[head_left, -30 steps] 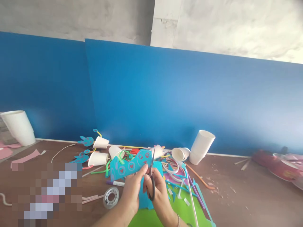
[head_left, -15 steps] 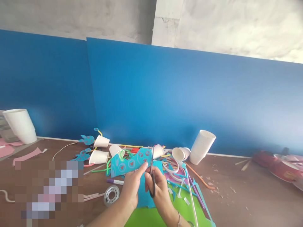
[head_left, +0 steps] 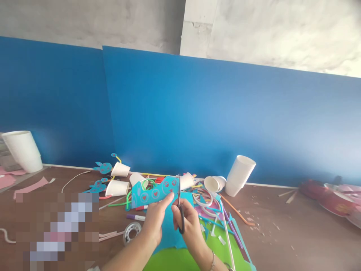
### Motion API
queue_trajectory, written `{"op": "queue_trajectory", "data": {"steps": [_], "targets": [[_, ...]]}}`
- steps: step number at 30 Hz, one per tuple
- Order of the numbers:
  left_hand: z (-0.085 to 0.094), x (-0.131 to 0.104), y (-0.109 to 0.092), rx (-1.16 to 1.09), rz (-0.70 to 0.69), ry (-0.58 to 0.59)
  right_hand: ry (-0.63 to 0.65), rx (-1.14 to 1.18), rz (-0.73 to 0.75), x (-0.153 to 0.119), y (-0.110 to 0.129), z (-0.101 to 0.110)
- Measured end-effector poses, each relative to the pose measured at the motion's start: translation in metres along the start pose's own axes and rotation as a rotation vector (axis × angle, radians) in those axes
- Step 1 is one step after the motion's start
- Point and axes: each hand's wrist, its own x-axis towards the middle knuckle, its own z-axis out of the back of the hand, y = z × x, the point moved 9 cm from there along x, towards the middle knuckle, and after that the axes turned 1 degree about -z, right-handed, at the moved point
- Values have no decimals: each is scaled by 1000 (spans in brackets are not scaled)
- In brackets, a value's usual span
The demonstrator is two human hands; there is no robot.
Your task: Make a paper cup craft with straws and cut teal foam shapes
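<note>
My left hand (head_left: 158, 218) pinches a strip of blue paper (head_left: 155, 190) between thumb and fingers. Red hearts, circles and a face are drawn on the strip. In my right hand (head_left: 188, 218) is a pair of scissors (head_left: 181, 216) with dark handles, its blades pointing up and away at the right edge of the strip. The blades look nearly closed. Whether paper lies between them cannot be made out. Beneath my hands lie a larger blue sheet (head_left: 172, 235) and a green sheet (head_left: 203, 259).
A tape roll (head_left: 132, 232) and a purple marker (head_left: 135, 217) lie left of my hands. White paper cups (head_left: 117, 188) with blue cutouts lie behind. A cup stack (head_left: 240, 175) stands back right, near pipe cleaners (head_left: 237, 210) and scraps. A blue partition (head_left: 197, 113) closes the back.
The scissors and the blue strip have shifted slightly left. A red marker now shows behind my left hand. Both hands keep their hold.
</note>
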Motion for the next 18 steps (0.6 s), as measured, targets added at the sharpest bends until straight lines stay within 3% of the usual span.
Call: {"op": "queue_trajectory", "data": {"steps": [10, 18], "targets": [[7, 5, -4, -16, -32, -70, 2, -28, -47, 3, -4, 2], [6, 5, -3, -2, -37, -43, -1, -17, -69, 3, -6, 2]]}}
